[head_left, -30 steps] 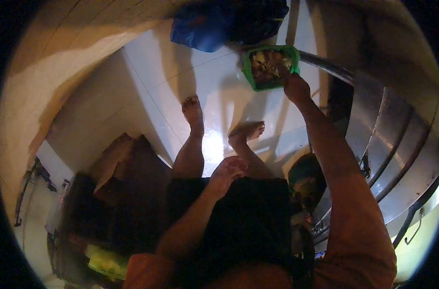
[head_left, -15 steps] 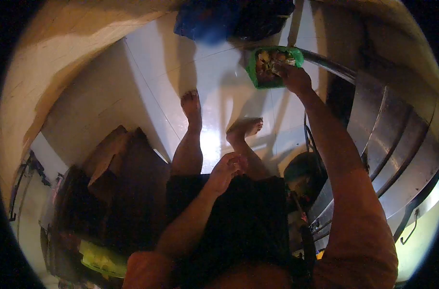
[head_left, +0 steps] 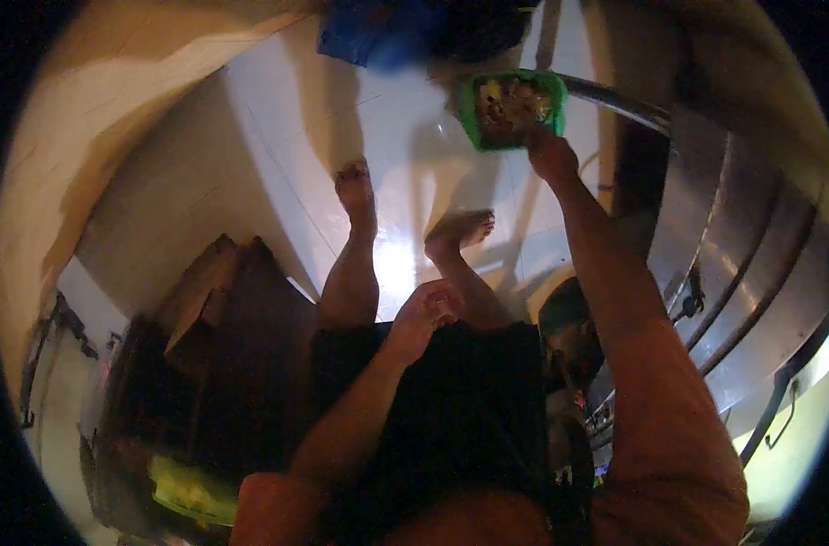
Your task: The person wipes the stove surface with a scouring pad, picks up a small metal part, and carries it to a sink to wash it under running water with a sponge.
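Observation:
My right hand [head_left: 551,155] is at the near right edge of a green-rimmed container [head_left: 474,118] at the upper right. Mixed scraps [head_left: 515,100] fill the container. The fingers of this hand are dark and blend into the contents, so their grip cannot be made out. My left hand [head_left: 424,318] hovers over my lap, above the dark shorts [head_left: 460,419], with its fingers curled inward. Whatever it may hold is too blurred to identify.
Pale floor tiles [head_left: 287,118] lie around my bare feet. Dark blue bags [head_left: 378,32] are at the top. Metal shelving [head_left: 751,273] stands on the right. Brown boxes [head_left: 196,309] and a yellow-green item [head_left: 192,491] are at the left.
The view has shifted slightly. My right hand has moved back from over the scraps to the container's near edge. My left hand remains curled over my lap.

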Tool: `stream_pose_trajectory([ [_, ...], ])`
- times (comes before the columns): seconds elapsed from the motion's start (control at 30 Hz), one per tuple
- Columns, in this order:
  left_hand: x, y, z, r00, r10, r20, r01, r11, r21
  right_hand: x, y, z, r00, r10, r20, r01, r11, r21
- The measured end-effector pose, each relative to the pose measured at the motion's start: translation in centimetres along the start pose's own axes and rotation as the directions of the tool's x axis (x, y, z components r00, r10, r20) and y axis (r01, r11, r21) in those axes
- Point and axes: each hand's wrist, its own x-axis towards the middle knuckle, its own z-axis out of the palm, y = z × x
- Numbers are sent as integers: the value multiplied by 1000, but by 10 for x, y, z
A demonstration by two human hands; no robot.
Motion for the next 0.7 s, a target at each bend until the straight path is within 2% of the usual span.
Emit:
stream_pose_trajectory([
  [0.07,3,6,3,997,9,72,-10,1000,12,12,4,0,989,-97,108,119,968,-221],
  [0.1,3,11,5,997,28,73,-29,1000,9,17,0,-3,988,-114,101,134,966,-222],
  [0.17,-4,17,12,999,-2,-37,0,999,-52,11,2,-12,934,-245,261,307,923,-232],
  [0.2,-4,16,12,1000,-11,-28,9,999,-41,10,2,-16,939,-233,253,293,928,-231],
  [0.27,-2,12,11,999,-4,-42,4,1000,-9,20,-8,-18,992,52,111,-36,989,-141],
  [0.3,-2,11,12,999,2,-43,-2,1000,-12,28,3,-8,993,45,111,-29,989,-142],
  [0.37,-5,10,12,1000,-18,-16,18,999,-41,28,34,11,924,-321,206,367,897,-247],
  [0.4,-7,10,12,1000,-24,-17,24,999,-42,19,24,1,925,-316,210,363,898,-247],
  [0.47,-5,10,15,1000,4,-27,-5,999,-46,11,1,-19,965,-226,132,246,956,-160],
  [0.5,-6,7,15,1000,-4,-21,3,999,-36,15,14,-13,969,-215,125,233,960,-156],
  [0.57,-4,3,14,999,7,-38,-6,999,31,30,22,-2,965,-107,241,157,967,-201],
  [0.6,-3,1,12,999,17,-40,-16,1000,27,29,19,-5,964,-118,240,168,965,-203],
  [0.67,-1,-1,11,999,-6,-48,5,1000,-20,20,24,-13,807,-411,424,554,776,-301],
  [0.7,-1,-3,10,999,-12,-46,11,1000,-16,20,28,-12,811,-405,423,547,781,-301],
])
